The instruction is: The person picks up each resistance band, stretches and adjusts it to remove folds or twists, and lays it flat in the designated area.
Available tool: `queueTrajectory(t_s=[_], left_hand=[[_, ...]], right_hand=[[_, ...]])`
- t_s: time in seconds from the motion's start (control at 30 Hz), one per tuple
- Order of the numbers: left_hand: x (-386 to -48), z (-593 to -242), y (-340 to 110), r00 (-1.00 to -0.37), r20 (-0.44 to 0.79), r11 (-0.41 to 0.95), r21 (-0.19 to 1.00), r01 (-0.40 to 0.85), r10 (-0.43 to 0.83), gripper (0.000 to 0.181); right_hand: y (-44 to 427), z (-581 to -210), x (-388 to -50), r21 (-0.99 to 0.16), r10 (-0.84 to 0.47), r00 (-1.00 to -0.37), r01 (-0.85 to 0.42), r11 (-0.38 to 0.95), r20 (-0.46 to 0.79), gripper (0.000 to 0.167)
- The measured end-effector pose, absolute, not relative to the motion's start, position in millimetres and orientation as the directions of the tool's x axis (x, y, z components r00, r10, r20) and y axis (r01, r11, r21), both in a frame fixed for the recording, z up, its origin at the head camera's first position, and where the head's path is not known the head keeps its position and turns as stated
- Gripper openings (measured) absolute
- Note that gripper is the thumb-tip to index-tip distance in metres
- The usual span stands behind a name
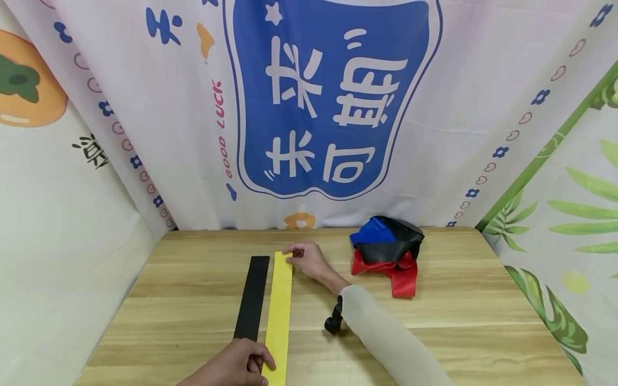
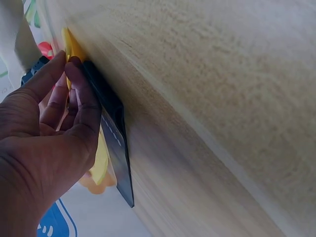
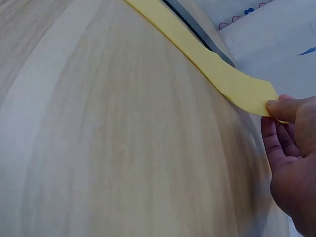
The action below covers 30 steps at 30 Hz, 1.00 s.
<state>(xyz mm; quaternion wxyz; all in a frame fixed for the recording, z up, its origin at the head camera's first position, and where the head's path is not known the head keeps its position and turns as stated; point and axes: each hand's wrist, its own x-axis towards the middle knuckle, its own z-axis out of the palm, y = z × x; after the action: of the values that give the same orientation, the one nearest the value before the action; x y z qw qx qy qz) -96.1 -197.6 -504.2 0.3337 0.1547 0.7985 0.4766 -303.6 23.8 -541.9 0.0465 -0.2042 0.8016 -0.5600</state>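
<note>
A long yellow band (image 1: 280, 305) runs from near to far on the wooden table. Its far end is pinched between thumb and fingers of my right hand (image 1: 309, 260); in the right wrist view the yellow band (image 3: 217, 74) curves up off the tabletop toward that grip. My left hand (image 1: 236, 362) pinches the band near its close end, as the left wrist view shows with the left hand (image 2: 54, 118) at the yellow edge. A black band (image 1: 253, 295) lies flat alongside, left of the yellow one, its near part hidden behind my left hand.
A loose heap of bands sits at the table's back right: a blue band (image 1: 374, 231), a black band (image 1: 386, 249) and a red band (image 1: 403, 279). A printed curtain (image 1: 193, 134) hangs behind the wooden table (image 1: 483, 321). A small black device (image 1: 333, 324) is at my right wrist.
</note>
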Motion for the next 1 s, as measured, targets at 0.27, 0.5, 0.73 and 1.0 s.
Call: queueTrajectory(t_s=[0.27, 0.5, 0.73, 1.0], left_hand=[[-102, -519, -204, -0.7, -0.344, 0.493, 0.87, 0.014, 0.626, 0.016], [-108, -549, -215, -0.701, -0.301, 0.459, 0.887, 0.043, 0.646, 0.018], [-104, -530, -207, -0.713, -0.344, 0.487, 0.873, -0.004, 0.611, 0.018], [-99, -507, -199, -0.723, -0.361, 0.513, 0.858, -0.01, 0.59, 0.019]], right_hand=[[18, -545, -304, -0.894, -0.384, -0.909, -0.302, 0.332, 0.164, 0.018], [17, -546, -306, -0.88, -0.396, -0.905, -0.311, 0.359, 0.158, 0.019], [17, -547, -304, -0.864, -0.411, -0.901, -0.312, 0.396, 0.137, 0.023], [18, -547, -305, -0.849, -0.427, -0.895, -0.322, 0.418, 0.129, 0.025]])
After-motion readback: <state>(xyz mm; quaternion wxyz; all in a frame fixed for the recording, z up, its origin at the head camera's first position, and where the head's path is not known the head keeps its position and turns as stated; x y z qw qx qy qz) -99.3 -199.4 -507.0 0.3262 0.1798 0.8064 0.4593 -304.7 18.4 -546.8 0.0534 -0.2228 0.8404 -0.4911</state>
